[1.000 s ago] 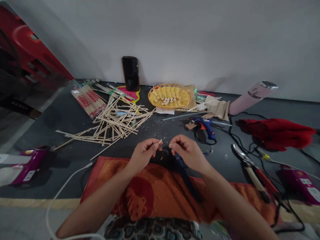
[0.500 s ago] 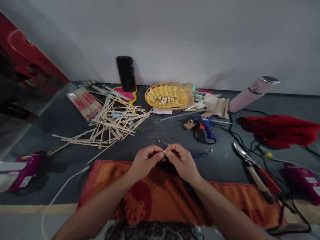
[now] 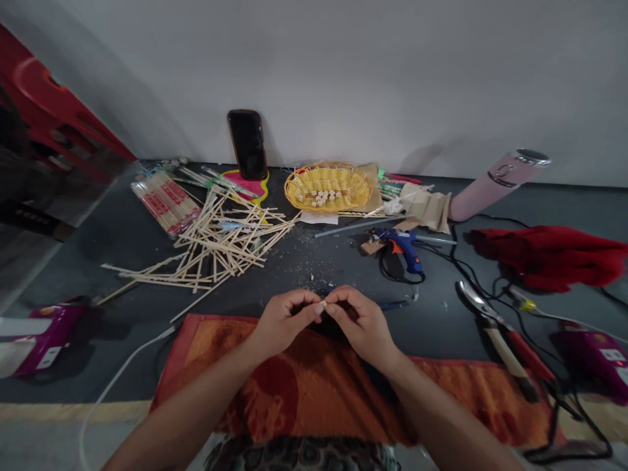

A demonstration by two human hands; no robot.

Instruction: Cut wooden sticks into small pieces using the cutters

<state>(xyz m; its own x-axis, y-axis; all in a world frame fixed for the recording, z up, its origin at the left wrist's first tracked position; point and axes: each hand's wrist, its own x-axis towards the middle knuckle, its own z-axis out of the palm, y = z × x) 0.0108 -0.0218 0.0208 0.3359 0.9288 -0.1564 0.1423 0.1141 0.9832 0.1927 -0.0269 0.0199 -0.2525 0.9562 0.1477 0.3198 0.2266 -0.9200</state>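
in front of the yellow basket (image 3: pixel 328 176), left hand (image 3: pixel 287 320) and right hand (image 3: pixel 362 324) meet, pinching what seems a small pale wooden bit (image 3: pixel 322 304), mostly hidden. a translucent rod (image 3: pixel 358 227) lies between basket and hands; a glue gun (image 3: pixel 406 250) sits front-right of the basket, loose sticks (image 3: pixel 223 243) and a phone (image 3: pixel 248 145) left, a pink flask (image 3: pixel 495 186) right.

Bare forearms (image 3: pixel 206 399), bare fingers (image 3: pixel 305 318), dark garment (image 3: pixel 299 455), pale rounded print
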